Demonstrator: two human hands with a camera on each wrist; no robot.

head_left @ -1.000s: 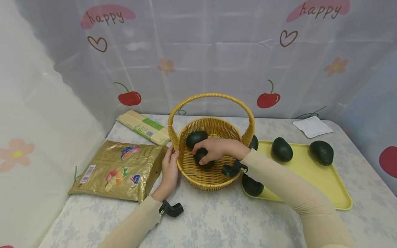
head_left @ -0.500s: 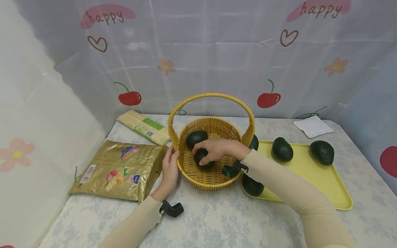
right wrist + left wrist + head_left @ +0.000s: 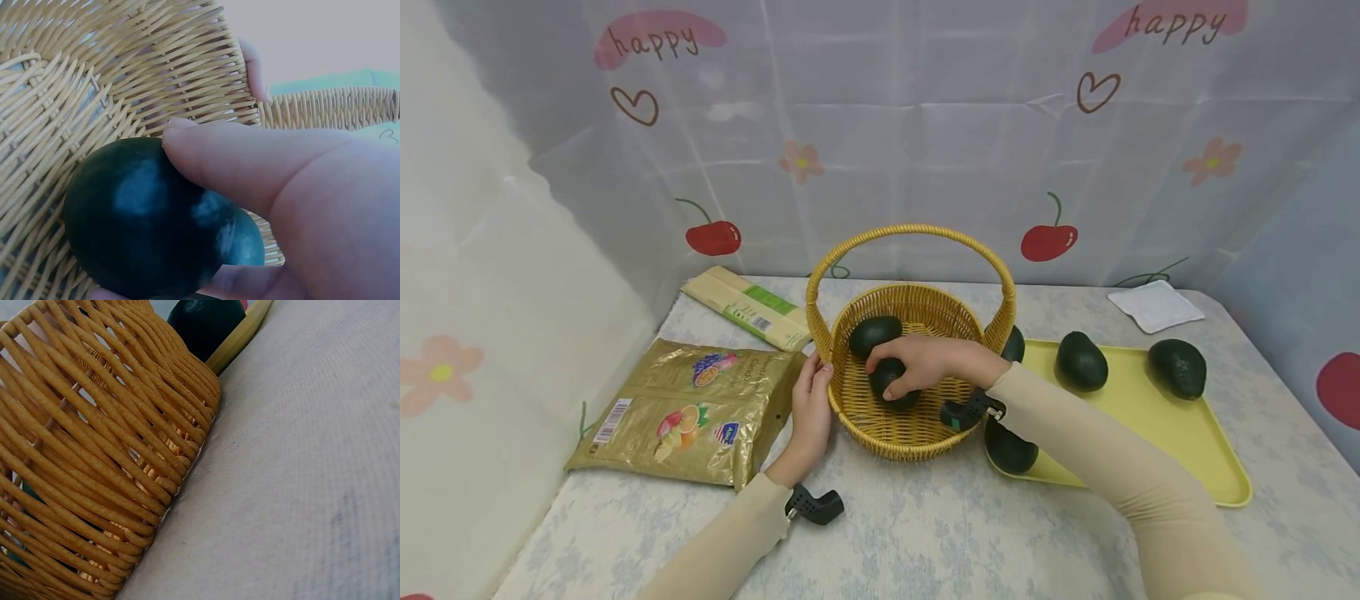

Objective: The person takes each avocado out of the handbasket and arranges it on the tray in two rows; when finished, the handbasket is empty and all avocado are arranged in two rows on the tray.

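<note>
A yellow wicker basket [image 3: 904,450] with a tall arched handle stands mid-table. My right hand [image 3: 928,358] reaches inside it and grips a dark green avocado [image 3: 889,390], thumb on one side and fingers on the other. In the right wrist view the held avocado [image 3: 140,219] hides most of the fingers. Just behind it, a second avocado [image 3: 874,335] lies in the basket. My left hand [image 3: 811,417] rests against the basket's outer left side, fingers fairly straight along it. The left wrist view is filled mostly by the woven basket wall [image 3: 94,444].
To the right, a yellow tray [image 3: 1150,433] bears several avocados [image 3: 1081,362], some partly hidden by the basket or right arm. A gold bag [image 3: 692,408] and a packet of pale sticks [image 3: 748,308] lie left. A white pad [image 3: 1157,307] lies back right.
Almost nothing moves. My right hand and the avocado shift only very slightly to the right; my left hand stays at the basket's side.
</note>
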